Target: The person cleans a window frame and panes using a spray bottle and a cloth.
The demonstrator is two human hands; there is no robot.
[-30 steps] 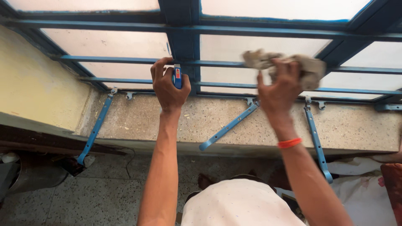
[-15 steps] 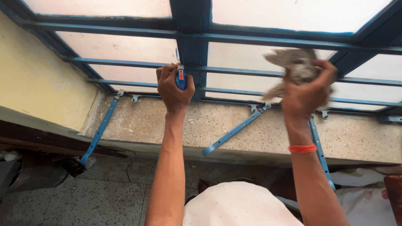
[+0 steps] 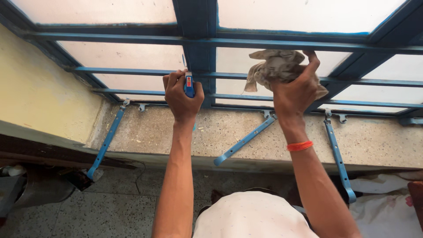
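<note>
My left hand [image 3: 181, 97] grips a small blue bottle [image 3: 189, 85] with a red label, held up against the blue central post [image 3: 198, 26] of the window frame. My right hand [image 3: 296, 93] clutches a crumpled grey rag [image 3: 275, 66] and presses it on the frosted glass pane [image 3: 246, 55] behind the blue horizontal bars [image 3: 374, 82]. An orange band [image 3: 299, 146] circles my right wrist.
A speckled stone sill [image 3: 220, 132] runs below the window, with three blue metal window stays [image 3: 243, 141] lying across it. A yellow wall [image 3: 39, 92] stands at the left. White cloth [image 3: 387, 207] lies on the floor at the lower right.
My right hand has swept the rag left and slightly up along the pane, after going right and down before. My left hand has barely moved, still holding the bottle.
</note>
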